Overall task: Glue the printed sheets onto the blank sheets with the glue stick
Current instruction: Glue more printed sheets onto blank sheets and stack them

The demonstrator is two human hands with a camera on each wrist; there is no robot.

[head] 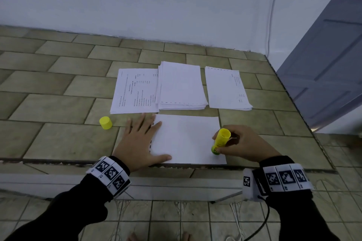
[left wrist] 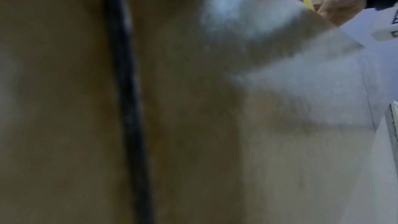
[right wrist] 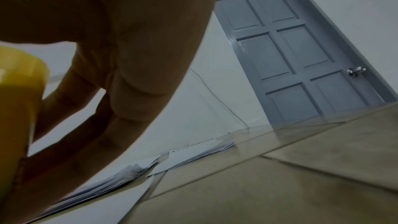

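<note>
The glue stick [head: 221, 141] is yellow and has no cap on. It stands tipped, with its bottom end down on the white sheet [head: 186, 139], close to the sheet's right edge and near corner. The right hand [head: 242, 144] holds it, with the fingers and thumb curled round the tube. In the right wrist view the glue stick [right wrist: 19, 108] is a big yellow shape at the left, with curled fingers [right wrist: 133, 91] beside it.

The white sheet lies flat on the tiled ledge [head: 58, 103], close to the ledge's near edge. It has little dark marks along its left edge. The left hand [head: 141, 141] lies flat on the left part of the sheet, with the fingers straight and spread, pressing it down. It grips nothing. The left wrist view is blurry and shows almost nothing clear.

The yellow cap [head: 105, 122] sits on the ledge, to the left of the sheet and apart from it.

Behind the sheet are three lots of paper in a row. The printed sheet [head: 135, 92] with lines of text is on the left. A thick stack [head: 181, 86] is in the middle and covers the printed sheet's right edge. Another pile [head: 225, 90], with a little print, is on the right.

A grey door [right wrist: 290, 54] stands to the right of the ledge.
</note>
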